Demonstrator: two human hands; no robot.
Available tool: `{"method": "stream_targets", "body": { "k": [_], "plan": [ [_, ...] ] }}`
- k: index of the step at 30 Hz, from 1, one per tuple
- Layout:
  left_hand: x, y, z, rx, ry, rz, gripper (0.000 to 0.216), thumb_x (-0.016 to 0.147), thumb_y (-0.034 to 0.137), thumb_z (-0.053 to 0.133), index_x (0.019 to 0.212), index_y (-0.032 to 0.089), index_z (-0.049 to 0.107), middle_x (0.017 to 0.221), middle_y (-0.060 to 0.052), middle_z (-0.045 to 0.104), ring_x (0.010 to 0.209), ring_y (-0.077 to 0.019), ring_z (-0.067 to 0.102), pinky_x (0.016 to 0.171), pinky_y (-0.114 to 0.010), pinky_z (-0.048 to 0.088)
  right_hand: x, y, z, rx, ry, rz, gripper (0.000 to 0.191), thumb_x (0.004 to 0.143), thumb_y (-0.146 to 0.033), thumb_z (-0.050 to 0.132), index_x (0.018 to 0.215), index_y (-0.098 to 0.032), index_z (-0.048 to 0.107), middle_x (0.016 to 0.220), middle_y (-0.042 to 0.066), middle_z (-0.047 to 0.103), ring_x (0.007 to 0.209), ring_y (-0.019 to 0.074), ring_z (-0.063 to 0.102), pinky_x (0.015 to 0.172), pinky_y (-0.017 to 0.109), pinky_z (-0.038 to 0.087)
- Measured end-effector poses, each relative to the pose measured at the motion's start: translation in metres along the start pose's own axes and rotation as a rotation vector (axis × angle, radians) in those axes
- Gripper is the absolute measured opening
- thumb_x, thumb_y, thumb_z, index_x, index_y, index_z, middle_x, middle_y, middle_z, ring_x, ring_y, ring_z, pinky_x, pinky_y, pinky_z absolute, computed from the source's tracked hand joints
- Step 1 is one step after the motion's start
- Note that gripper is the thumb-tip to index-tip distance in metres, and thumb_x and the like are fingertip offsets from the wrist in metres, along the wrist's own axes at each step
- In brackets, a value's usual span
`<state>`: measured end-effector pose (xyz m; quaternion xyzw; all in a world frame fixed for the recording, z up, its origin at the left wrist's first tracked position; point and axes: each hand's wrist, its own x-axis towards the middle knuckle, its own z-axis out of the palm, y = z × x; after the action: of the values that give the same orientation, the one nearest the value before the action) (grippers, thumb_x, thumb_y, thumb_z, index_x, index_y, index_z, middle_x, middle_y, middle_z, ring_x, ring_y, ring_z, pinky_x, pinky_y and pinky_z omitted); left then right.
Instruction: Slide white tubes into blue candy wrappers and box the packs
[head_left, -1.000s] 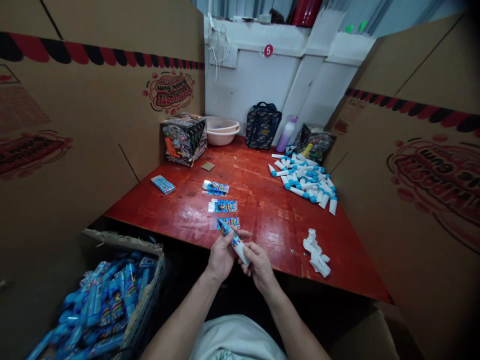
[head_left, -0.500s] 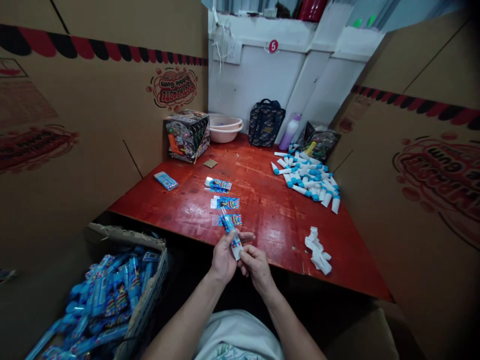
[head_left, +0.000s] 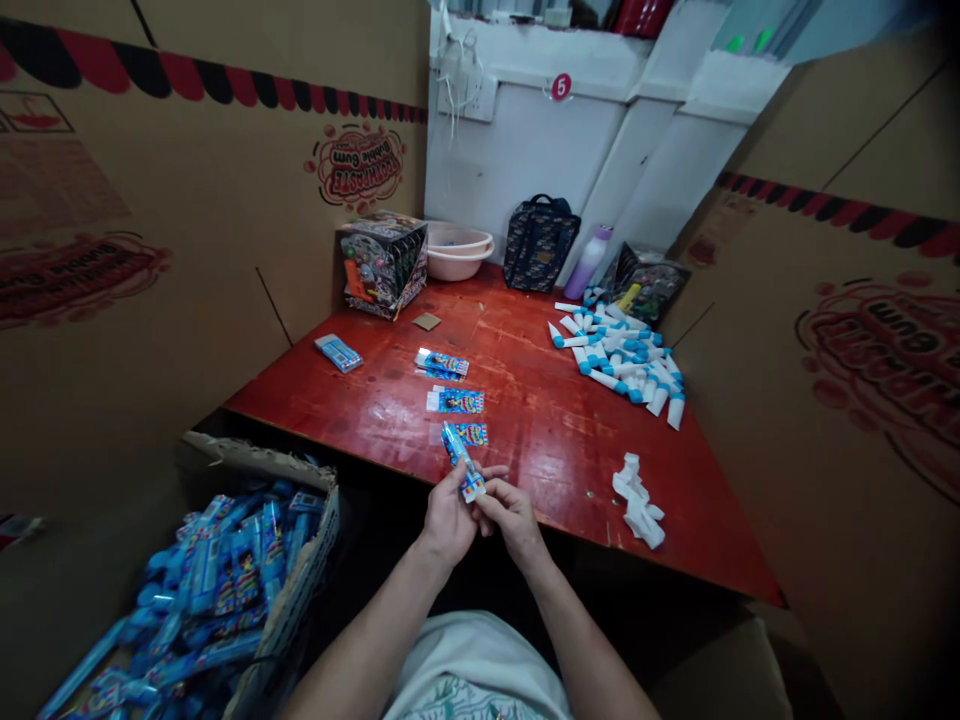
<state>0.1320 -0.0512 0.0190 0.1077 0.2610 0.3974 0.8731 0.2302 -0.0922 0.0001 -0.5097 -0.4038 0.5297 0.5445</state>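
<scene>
On the table (head_left: 540, 420), wrappers (head_left: 459, 401) lie left of the heaped tubes (head_left: 621, 350)

A red counter (head_left: 547, 400) with a worn, scuffed top runs back to a white wall (head_left: 525, 150). Tall brown cardboard panels (head_left: 232, 170), printed with red and black scallops and upside-down lettering, rise on both sides. A round red sign (head_left: 561, 87) showing a 5 is on the wall, right of a socket (head_left: 481, 98). Pale light glints off the counter; below it is dark.
</scene>
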Motion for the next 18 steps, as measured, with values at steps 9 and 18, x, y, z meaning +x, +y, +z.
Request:
{"method": "stream_targets", "body": {
  "k": [9, 18],
  "plan": [
    [-0.003, 0.002, -0.003, 0.001, 0.039, 0.040, 0.021, 0.079, 0.035, 0.061, 0.078, 0.014, 0.059, 0.088, -0.013, 0.070, 0.072, -0.0217, 0.067, 0.052, -0.027, 0.050, 0.003, 0.008, 0.009, -0.146, 0.077, -0.037, 0.039, 0.078, -0.050, 0.060, 0.056, -0.018, 0.053, 0.044, -0.005, 0.049, 0.034, 0.0065, 0.037, 0.037, 0.020, 0.027],
    [-0.016, 0.035, -0.039, 0.050, 0.106, 0.202, 0.013, 0.069, 0.009, 0.065, 0.081, 0.012, 0.060, 0.087, -0.014, 0.072, 0.088, -0.0269, 0.068, 0.079, -0.037, 0.052, 0.021, 0.001, 0.025, -0.702, -0.034, -0.300, 0.032, 0.090, -0.033, 0.047, 0.065, -0.020, 0.062, 0.062, -0.001, 0.057, 0.060, 0.0134, 0.053, 0.060, 0.023, 0.041]
  ]
}}
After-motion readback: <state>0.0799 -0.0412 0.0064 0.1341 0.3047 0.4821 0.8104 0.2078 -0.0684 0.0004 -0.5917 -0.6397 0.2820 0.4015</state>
